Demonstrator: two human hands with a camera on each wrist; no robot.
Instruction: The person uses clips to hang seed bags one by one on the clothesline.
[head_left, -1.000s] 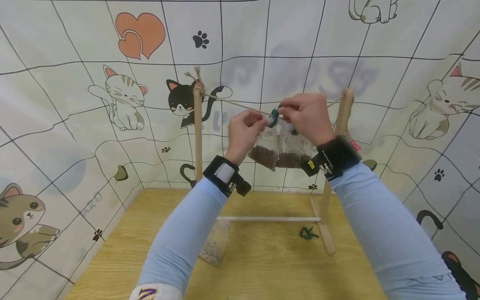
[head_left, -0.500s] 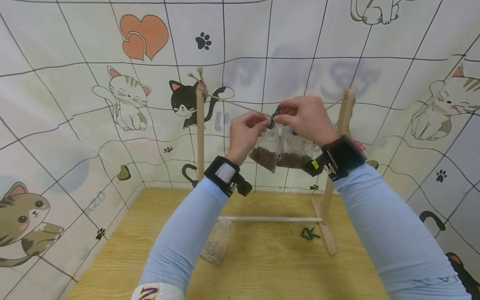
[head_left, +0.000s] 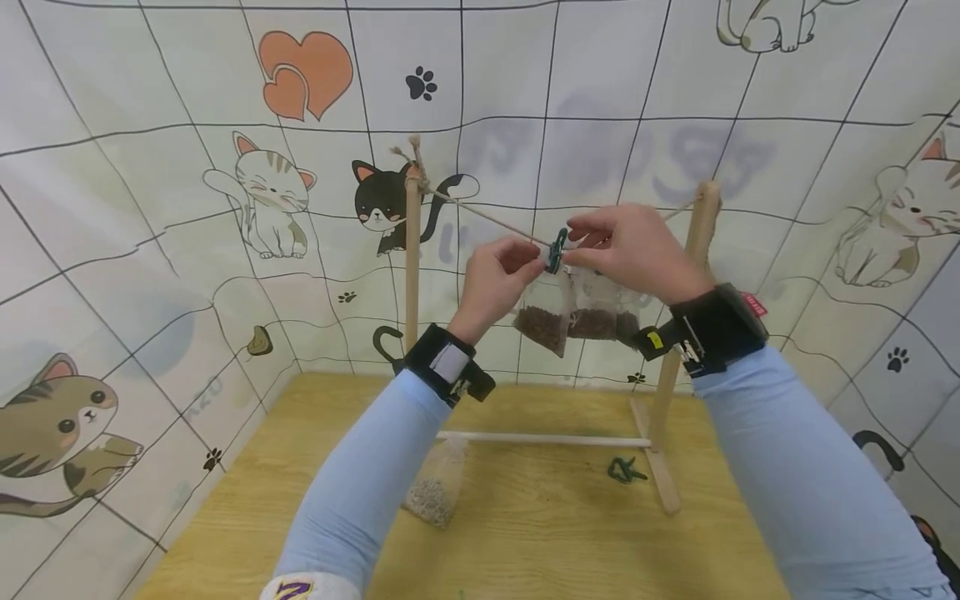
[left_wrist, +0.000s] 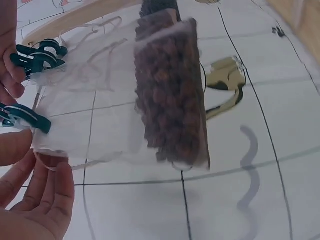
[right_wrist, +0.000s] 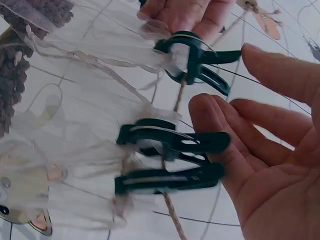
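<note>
A twine line (head_left: 487, 218) runs between two wooden posts, and sheer drawstring bags hang from it. My left hand (head_left: 491, 279) pinches the top corner of the nearest bag (left_wrist: 170, 95), which has brown pellets at its bottom. A dark green spring clip (right_wrist: 187, 57) bites this bag's top onto the twine. Around the clip's handles, the thumb and forefinger of my right hand (head_left: 633, 250) stand apart; the forefinger's tip is at one handle end. Two more green clips (right_wrist: 172, 140) hold bag tops farther along the twine, close to my right thumb.
On the wooden table (head_left: 540, 550) lies a sheer bag of pale grains (head_left: 435, 496), partly behind the left forearm. A loose green clip (head_left: 626, 471) rests beside the rack's right foot (head_left: 663, 483). A white crossbar (head_left: 547, 438) joins the posts low down. Cat-printed cloth hangs behind.
The clip has turned more upright on the twine, and my right fingers have spread from its handles. Both hands sit slightly lower and farther right in the head view, which has itself shifted.
</note>
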